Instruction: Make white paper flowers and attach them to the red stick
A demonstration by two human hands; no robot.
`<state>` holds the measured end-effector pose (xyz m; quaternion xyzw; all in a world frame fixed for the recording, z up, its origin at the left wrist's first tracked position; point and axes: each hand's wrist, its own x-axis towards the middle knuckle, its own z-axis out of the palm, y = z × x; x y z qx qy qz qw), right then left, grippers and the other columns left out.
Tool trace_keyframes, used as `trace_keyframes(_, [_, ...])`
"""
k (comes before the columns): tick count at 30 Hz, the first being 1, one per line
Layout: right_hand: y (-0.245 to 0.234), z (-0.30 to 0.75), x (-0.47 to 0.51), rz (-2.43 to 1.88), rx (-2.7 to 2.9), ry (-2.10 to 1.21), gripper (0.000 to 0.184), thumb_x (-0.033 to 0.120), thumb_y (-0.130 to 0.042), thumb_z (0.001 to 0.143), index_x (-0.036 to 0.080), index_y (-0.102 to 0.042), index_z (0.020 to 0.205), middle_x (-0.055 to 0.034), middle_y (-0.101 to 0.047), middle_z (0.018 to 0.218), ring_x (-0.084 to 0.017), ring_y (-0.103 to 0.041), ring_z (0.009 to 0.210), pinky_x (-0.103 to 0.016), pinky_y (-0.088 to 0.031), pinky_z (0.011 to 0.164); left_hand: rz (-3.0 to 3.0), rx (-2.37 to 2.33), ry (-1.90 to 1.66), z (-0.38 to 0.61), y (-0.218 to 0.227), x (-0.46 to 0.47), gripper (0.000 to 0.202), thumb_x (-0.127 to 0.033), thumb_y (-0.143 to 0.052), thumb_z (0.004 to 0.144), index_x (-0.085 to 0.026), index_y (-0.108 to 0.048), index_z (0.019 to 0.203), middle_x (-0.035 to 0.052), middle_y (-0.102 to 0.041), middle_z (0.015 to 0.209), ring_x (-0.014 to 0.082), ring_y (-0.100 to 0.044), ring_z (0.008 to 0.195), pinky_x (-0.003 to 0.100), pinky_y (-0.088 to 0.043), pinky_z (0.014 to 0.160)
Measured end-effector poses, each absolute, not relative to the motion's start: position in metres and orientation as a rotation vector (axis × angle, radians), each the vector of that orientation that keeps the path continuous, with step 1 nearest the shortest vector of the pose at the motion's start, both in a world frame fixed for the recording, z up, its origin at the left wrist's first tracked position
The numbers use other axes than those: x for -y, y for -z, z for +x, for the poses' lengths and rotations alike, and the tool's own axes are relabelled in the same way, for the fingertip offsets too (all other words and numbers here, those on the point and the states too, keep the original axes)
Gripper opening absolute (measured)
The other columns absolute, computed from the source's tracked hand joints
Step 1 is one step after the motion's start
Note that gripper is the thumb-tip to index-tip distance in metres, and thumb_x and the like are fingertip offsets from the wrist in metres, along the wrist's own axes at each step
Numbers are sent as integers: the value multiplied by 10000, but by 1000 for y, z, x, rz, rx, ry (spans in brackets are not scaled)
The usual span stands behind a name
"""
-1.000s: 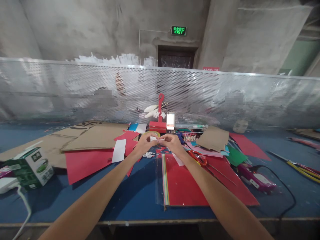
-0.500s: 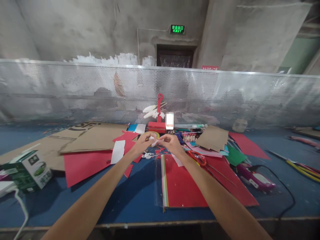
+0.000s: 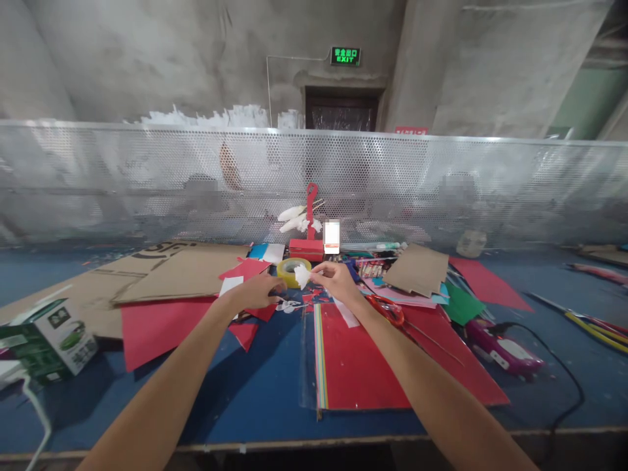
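My right hand [image 3: 336, 281] pinches a small crinkled white paper piece [image 3: 301, 277] between thumb and fingertips. Right behind that piece lies a yellow roll of tape [image 3: 284, 273]. To the left, my left hand [image 3: 256, 292] hangs low over the red paper scraps [image 3: 246, 335], its fingers curved and apart, with nothing visible in it. Beside its fingertips is a small white thing [image 3: 289, 305] whose kind I cannot make out. A white paper strip [image 3: 231, 285] is partly covered by this hand.
Cardboard sheets [image 3: 181, 275] spread at the left, near a green-white box [image 3: 59, 337]. Red card sheets [image 3: 363, 366] lie front centre, with red-handled scissors [image 3: 387, 307] on them. Behind stands a red box-like stand [image 3: 307, 249] with white petals [image 3: 292, 213]. A purple glue gun [image 3: 505, 350] is at right.
My left hand has let go of the white paper piece and moved left and down toward the scraps. My right hand stays in place, holding the piece.
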<state>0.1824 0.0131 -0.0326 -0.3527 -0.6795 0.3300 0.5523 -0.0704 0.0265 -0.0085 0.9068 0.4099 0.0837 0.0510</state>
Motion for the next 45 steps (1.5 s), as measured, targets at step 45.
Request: trace_keyframes(45, [37, 183, -14, -814, 1718, -1039, 441, 319, -806, 608, 161, -693, 1003, -26, -712, 811, -148, -642, 669, -266, -500, 675, 2901, -1033, -917, -25, 6, -4, 225, -253, -423, 943, -215, -599, 1079, 55, -644, 1179, 201, -571, 1117, 335, -427, 974])
